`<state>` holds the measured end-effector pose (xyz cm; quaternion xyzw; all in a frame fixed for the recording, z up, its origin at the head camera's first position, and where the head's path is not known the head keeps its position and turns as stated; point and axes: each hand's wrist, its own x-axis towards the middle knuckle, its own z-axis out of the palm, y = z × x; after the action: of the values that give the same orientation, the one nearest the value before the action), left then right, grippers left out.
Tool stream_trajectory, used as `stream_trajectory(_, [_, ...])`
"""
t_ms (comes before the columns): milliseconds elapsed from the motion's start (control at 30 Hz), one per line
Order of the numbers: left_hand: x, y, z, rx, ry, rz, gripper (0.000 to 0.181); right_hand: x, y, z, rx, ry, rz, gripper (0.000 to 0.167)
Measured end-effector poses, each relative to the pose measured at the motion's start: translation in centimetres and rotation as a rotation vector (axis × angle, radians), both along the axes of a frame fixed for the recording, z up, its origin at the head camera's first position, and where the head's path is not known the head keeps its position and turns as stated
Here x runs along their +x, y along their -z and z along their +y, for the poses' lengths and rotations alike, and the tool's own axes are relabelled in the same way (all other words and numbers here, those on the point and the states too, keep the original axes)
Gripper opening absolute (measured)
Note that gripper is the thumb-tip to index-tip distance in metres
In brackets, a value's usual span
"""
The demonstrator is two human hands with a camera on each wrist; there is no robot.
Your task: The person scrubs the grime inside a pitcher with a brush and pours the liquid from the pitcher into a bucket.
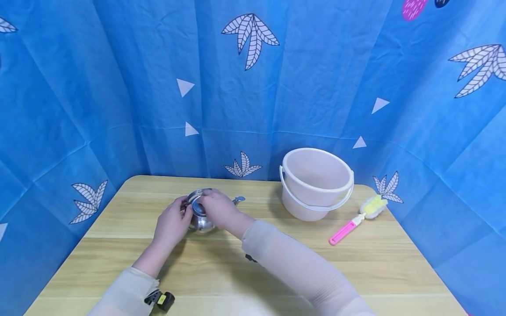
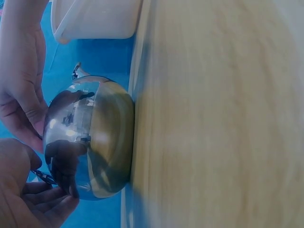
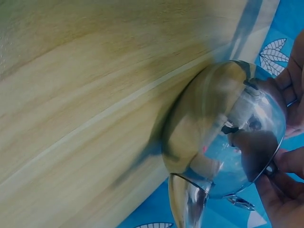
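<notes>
Tabletop [image 1: 387, 267]; left hand [image 1: 171, 221], right hand [image 1: 221, 210], both gripping one teapot [image 1: 202, 224]; one bucket [image 1: 312, 196], one brush [image 1: 357, 219]

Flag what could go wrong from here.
1. The polished round metal teapot could slip or turn: its sides are smooth, with the left hand at its side and the right hand at its top.
2. Its tapered metal spout juts out past the right hand and might catch it.
3. The pink-handled brush with a yellow-and-white head might fall if bumped: its head lies at the wood-grain table's right edge.
</notes>
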<state>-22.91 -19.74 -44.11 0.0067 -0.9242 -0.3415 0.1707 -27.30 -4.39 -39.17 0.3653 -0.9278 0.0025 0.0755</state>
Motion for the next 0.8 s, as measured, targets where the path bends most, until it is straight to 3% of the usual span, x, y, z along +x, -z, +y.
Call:
stream_trajectory(433, [0.1,-0.12,0.01,-0.002,0.004,0.005,0.047,-0.1,-0.1,0.0,-0.033,0.001,-0.013,0.028])
stream_trajectory(800, [0.18,-0.06,-0.08,-0.007,0.005,0.004,0.047,-0.18,-0.05,0.12,-0.128,-0.018,-0.016,0.024])
